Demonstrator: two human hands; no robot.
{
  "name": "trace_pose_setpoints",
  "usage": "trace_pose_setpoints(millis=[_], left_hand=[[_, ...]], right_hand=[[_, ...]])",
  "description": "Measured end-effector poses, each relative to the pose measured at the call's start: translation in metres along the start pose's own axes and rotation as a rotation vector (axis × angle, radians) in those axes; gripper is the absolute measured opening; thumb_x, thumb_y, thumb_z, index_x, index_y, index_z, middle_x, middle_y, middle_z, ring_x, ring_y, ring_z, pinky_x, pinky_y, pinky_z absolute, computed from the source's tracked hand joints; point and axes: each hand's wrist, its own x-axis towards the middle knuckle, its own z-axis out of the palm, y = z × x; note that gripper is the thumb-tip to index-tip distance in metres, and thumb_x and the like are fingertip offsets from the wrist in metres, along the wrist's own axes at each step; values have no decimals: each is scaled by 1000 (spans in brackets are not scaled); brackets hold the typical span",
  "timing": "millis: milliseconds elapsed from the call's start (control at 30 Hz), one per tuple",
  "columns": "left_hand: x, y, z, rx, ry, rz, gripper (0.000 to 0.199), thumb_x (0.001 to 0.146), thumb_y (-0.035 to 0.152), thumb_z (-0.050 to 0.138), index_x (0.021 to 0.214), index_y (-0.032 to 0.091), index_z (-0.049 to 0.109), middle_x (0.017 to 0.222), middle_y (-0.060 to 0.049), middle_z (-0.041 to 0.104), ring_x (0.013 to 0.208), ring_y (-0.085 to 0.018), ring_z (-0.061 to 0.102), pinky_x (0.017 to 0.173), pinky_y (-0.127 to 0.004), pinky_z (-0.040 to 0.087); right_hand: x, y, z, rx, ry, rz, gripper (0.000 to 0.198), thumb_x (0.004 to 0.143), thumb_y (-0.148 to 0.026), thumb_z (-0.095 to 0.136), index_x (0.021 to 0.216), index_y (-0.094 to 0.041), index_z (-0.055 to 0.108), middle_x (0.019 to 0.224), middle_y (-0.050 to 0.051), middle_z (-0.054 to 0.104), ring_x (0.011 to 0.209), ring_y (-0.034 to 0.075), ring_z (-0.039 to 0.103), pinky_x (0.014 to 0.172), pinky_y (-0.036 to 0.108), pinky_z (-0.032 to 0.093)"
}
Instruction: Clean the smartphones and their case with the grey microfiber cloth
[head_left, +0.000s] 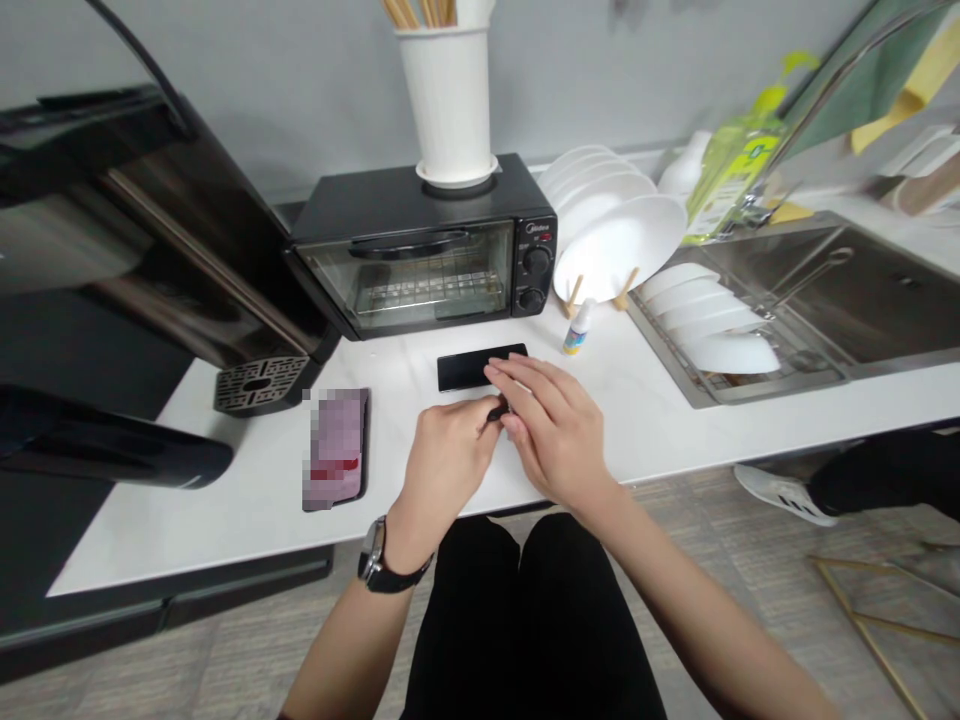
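Observation:
My left hand (453,446), with a watch (373,553) on its wrist, is closed around a small dark object (496,411). Only a bit of that object shows between the hands, so its kind is unclear. My right hand (559,425) reaches over it from the right. Its fingers are stretched out and its thumb is apart below them. Just beyond the hands a black phone (463,370) lies flat on the white counter (637,400), partly behind my right fingertips. A small white bottle (577,328) with a coloured label stands behind my right hand.
At left, a second phone (337,445), partly pixelated, lies near a black drink machine (259,384). A toaster oven (420,260) bears a white holder (448,100) with sticks. Racked plates (622,240), a soap bottle (739,170) and a sink (885,310) are rightward. Another person's shoe (784,495) shows below.

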Motion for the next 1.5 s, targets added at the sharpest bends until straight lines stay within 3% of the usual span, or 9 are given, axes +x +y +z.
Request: trace_pose_setpoints(millis=[133, 233, 333, 567, 733, 800, 933, 1233, 1500], left_hand=[[-18, -5, -3, -5, -37, 111, 16, 96, 10, 64, 104, 18, 75, 94, -3, 82, 77, -19, 77, 68, -27, 55], [-33, -6, 5, 86, -67, 114, 33, 92, 6, 66, 122, 19, 71, 118, -6, 80, 95, -23, 78, 79, -31, 60], [-37, 7, 26, 246, -174, 8, 39, 87, 6, 71, 124, 19, 71, 121, -7, 78, 88, -25, 77, 67, -34, 60], [-22, 41, 33, 153, -282, 30, 42, 85, 25, 84, 124, 17, 71, 139, -19, 68, 115, -33, 72, 76, -35, 62], [-20, -16, 8, -55, -53, -89, 19, 104, 34, 61, 107, 22, 76, 79, 0, 74, 69, -14, 70, 72, -26, 57], [-25, -41, 13, -5, -158, -29, 31, 97, 41, 70, 122, 23, 72, 112, -6, 76, 101, -22, 73, 92, -35, 59], [-41, -60, 34, 51, -336, 66, 77, 94, 47, 73, 160, 23, 42, 164, -14, 46, 156, -37, 33, 128, -60, 29], [-68, -56, 33, -292, -327, -136, 106, 89, 31, 80, 169, 35, 10, 152, -11, 58, 141, -30, 53, 120, -52, 44], [-74, -58, 43, -281, -219, -181, 108, 85, 8, 69, 169, 32, 5, 167, -16, 38, 150, -31, 47, 118, -47, 48]], right_hand=[[-33, 24, -4, 118, -106, -82, 48, 112, -48, 37, 133, -19, 68, 125, 8, 77, 110, 19, 74, 91, 30, 59], [-63, 45, -5, 100, 36, 233, 52, 112, -52, 34, 101, -21, 74, 82, 2, 79, 62, 14, 71, 57, 24, 50], [-80, 56, -3, 65, 171, 538, 41, 112, -44, 33, 105, -20, 65, 60, -3, 65, 40, 13, 52, 47, 26, 36], [-84, 74, 5, 104, -77, 698, 23, 100, -42, 51, 110, -21, 54, 86, 3, 67, 70, 21, 65, 66, 32, 45], [-86, 78, -9, 240, 81, 698, 18, 92, -30, 60, 106, -20, 67, 108, 8, 66, 98, 23, 66, 84, 37, 54], [-83, 68, -12, 293, 72, 644, 34, 90, -24, 61, 123, -21, 67, 127, 12, 62, 114, 25, 64, 87, 38, 57], [-82, 42, -8, 367, -237, 359, 56, 94, -8, 48, 146, -26, 58, 145, 12, 59, 132, 23, 60, 106, 44, 56], [-109, 31, -5, -37, -342, 284, 61, 98, -6, 40, 157, -20, 49, 161, 11, 51, 154, 31, 41, 121, 63, 43], [-62, -53, 75, 71, -322, 268, 62, 93, -7, 47, 154, 3, 40, 149, 28, 59, 141, 32, 58, 117, 50, 50]])
